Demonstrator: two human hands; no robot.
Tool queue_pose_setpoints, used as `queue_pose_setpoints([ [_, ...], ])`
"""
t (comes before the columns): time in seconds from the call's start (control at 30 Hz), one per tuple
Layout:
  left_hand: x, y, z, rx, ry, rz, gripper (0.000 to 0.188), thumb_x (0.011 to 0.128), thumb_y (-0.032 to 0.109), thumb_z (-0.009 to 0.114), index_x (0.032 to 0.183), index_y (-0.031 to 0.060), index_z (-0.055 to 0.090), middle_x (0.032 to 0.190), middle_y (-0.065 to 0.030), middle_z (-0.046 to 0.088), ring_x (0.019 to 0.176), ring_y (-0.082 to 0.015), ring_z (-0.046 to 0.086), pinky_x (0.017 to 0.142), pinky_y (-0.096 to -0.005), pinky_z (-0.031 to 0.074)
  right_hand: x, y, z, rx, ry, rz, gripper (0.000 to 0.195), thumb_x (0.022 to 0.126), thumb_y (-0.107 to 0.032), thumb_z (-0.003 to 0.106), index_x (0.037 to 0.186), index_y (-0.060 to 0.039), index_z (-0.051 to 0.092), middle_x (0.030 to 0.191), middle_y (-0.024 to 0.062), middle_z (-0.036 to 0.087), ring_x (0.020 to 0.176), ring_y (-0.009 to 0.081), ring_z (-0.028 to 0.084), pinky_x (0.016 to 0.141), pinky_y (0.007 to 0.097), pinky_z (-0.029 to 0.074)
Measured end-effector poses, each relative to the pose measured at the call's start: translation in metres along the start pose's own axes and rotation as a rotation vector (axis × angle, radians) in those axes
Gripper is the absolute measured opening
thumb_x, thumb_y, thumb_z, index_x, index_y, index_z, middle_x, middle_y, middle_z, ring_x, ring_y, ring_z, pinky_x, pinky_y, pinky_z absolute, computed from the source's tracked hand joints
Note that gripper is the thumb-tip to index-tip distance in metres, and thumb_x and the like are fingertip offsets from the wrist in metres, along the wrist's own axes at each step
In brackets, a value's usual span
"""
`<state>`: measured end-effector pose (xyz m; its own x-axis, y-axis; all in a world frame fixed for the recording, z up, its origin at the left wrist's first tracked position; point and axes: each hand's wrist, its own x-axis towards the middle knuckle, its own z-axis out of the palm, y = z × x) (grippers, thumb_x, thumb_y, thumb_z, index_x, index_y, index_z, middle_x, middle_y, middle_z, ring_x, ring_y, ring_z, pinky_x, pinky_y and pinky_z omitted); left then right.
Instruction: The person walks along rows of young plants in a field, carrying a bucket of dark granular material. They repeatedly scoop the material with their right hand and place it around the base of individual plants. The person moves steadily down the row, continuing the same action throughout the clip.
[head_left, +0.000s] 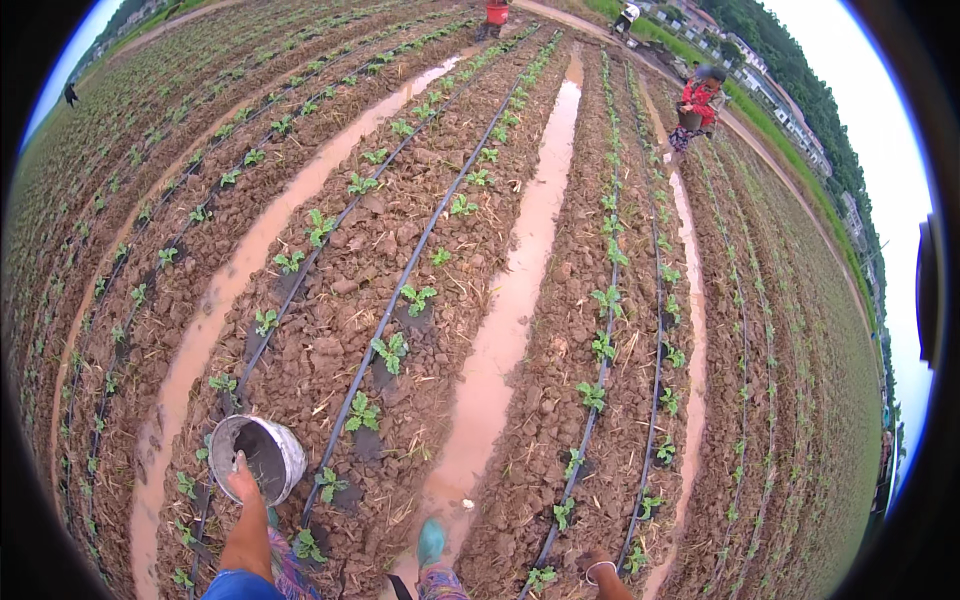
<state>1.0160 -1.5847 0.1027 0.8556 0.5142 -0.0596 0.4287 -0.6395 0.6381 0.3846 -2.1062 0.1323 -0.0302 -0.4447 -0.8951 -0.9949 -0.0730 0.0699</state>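
Observation:
A whitish plastic bucket (291, 457) tilts at the lower left, its mouth turned up towards me. Dark grey, soil-like material (262, 457) lies inside it. My left hand (243, 480) grips the bucket at its near rim, with part of the hand over the mouth. At the lower right, my right hand (596, 564) hangs low over the bed between two black drip tubes, a pale band at its wrist. Its fingers look dark and are too small to make out. A leafy seedling (636, 559) grows close to its right.
Seedlings (364, 412) line black drip hoses (409, 281) on cloddy beds. Muddy water fills the furrow (487, 382), where my teal boot (430, 541) stands. A person in red (697, 105) carries a container farther off. A red bucket (496, 13) and another person (626, 18) are at the far end.

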Motion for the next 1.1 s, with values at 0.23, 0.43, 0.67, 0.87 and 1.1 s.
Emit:
queue_pose_setpoints([
  [0.23, 0.01, -0.038, 0.038, 0.211, 0.038, -0.031, 0.083, 0.081, 0.065, 0.056, 0.076, -0.0178, 0.061, 0.07, -0.0321, 0.06, 0.065, -0.0445, 0.057, 0.067, -0.052, 0.043, 0.01, 0.102, -0.032, 0.0, 0.169, 0.053, 0.031, 0.078, -0.033, 0.066, 0.104, -0.0174, 0.071, 0.092, 0.0121, 0.07, 0.085, 0.0271, 0.068, 0.078, 0.0351, 0.053],
  [0.43, 0.004, -0.039, 0.051, 0.272, 0.025, -0.068, 0.083, 0.08, 0.066, 0.056, 0.079, -0.0167, 0.062, 0.074, -0.0327, 0.061, 0.071, -0.0468, 0.059, 0.068, -0.0518, 0.044, -0.013, 0.097, -0.051, 0.064, 0.162, 0.122, 0.03, 0.079, -0.032, 0.064, 0.104, -0.0164, 0.07, 0.092, 0.0117, 0.07, 0.085, 0.0268, 0.068, 0.078, 0.0353, 0.053],
  [0.67, 0.001, -0.04, 0.051, 0.174, 0.0, -0.092, 0.078, 0.083, 0.062, 0.055, 0.079, -0.0155, 0.064, 0.067, -0.0306, 0.061, 0.063, -0.0441, 0.059, 0.064, -0.0504, 0.046, -0.019, 0.089, -0.073, 0.081, 0.145, 0.127, 0.029, 0.081, -0.029, 0.063, 0.105, -0.0151, 0.07, 0.093, 0.0113, 0.07, 0.085, 0.0264, 0.068, 0.078, 0.0354, 0.053],
  [0.87, 0.019, -0.045, 0.022, 0.361, 0.06, -0.144, 0.058, 0.087, 0.05, 0.052, 0.097, -0.007, 0.056, 0.072, -0.0239, 0.063, 0.066, -0.0363, 0.06, 0.063, -0.0456, 0.047, -0.016, 0.092, -0.125, 0.018, 0.04, 0.134, 0.028, 0.083, -0.028, 0.061, 0.106, -0.014, 0.069, 0.094, 0.0109, 0.07, 0.085, 0.026, 0.068, 0.078, 0.0355, 0.054],
  [1.1, -0.011, -0.04, 0.068, 1.147, -0.407, 0.04, 0.04, 0.094, 0.019, 0.047, 0.132, 0.005, 0.043, 0.093, -0.0155, 0.066, 0.073, -0.0224, 0.064, 0.069, -0.0341, 0.048, 0.051, -0.012, -0.238, -0.221, 0.158, -0.069, 0.024, 0.085, -0.02, 0.06, 0.102, -0.0072, 0.069, 0.082, 0.0114, 0.07, 0.077, 0.0205, 0.069, 0.073, 0.0334, 0.055],
])
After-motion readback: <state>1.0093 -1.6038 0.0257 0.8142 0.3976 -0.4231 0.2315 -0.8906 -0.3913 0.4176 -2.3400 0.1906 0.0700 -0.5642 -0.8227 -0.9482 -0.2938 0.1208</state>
